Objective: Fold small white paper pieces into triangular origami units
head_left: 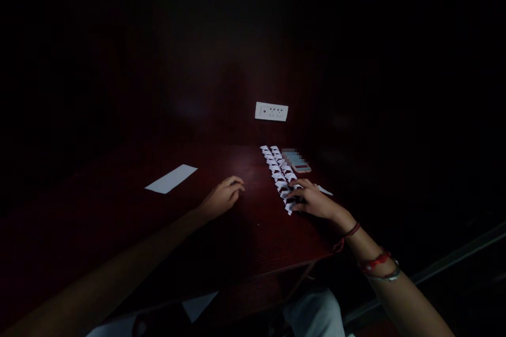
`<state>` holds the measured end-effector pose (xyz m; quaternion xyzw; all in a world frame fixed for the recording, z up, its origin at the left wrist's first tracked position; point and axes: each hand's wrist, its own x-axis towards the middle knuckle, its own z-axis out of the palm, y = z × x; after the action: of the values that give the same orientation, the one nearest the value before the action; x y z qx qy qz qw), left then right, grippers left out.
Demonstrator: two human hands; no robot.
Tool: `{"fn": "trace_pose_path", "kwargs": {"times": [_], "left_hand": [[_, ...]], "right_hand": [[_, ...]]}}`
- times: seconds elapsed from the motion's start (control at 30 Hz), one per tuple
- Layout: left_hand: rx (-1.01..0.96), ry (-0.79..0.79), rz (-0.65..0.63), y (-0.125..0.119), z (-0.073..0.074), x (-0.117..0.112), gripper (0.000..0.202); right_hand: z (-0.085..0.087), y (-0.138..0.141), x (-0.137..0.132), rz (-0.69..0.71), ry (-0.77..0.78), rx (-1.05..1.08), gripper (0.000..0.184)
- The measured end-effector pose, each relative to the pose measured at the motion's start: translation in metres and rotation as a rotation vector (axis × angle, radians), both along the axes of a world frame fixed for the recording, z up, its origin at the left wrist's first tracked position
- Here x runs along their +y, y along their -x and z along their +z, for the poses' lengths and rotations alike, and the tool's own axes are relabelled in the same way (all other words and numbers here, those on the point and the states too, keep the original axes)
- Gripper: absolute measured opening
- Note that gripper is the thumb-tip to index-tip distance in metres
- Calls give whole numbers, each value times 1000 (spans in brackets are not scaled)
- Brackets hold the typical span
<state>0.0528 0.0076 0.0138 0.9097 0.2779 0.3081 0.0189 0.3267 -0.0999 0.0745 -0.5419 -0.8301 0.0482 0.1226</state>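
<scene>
Currently our right hand (314,201) lies over the near end of two rows of folded white pieces (281,184) on the dark red table (256,253). Its fingers are spread, tips at the nearest pieces; whether they press or only hover, we cannot tell. Our left hand (225,197) rests between the rows and a white sheet (172,179), fingers loosely curled, nothing seen in them.

Risks, by our judgement:
1. Knock-on. The pieces sit close, some seemingly touching — one drag of a fingertip could push a whole row out of line. Cause: spread fingers among light paper.
2. Snag. A red wrist cord (339,246) hangs loose on our right wrist; a low sweep could catch a piece.
3. Crowding. The phone (304,168) lies just beside the right-hand row; a nudge to it could shift its neighbours.
4. Poor light. Folds are hard to read, so a crooked piece could pass unnoticed.

Containers: we see none in use; the pieces lie straight on the wood, as does the sheet. Below the table edge another pale sheet (200,305) shows — what supports it is too dark to tell.
</scene>
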Motion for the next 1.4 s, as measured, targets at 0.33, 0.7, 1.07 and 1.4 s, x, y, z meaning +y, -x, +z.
{"fn": "trace_pose_path", "kwargs": {"times": [0.33,0.7,1.07,1.4], "left_hand": [[61,61,622,142,5,24,33],[217,161,660,175,9,40,31],[-48,233,155,140,18,14,50],[-176,555,150,114,5,8,33]], "right_hand": [[-2,171,85,258,-75,-9,25],[-40,258,159,136,-108,67,50],[-35,201,126,54,-103,385,28],[-34,151,89,-58,3,432,50]]}}
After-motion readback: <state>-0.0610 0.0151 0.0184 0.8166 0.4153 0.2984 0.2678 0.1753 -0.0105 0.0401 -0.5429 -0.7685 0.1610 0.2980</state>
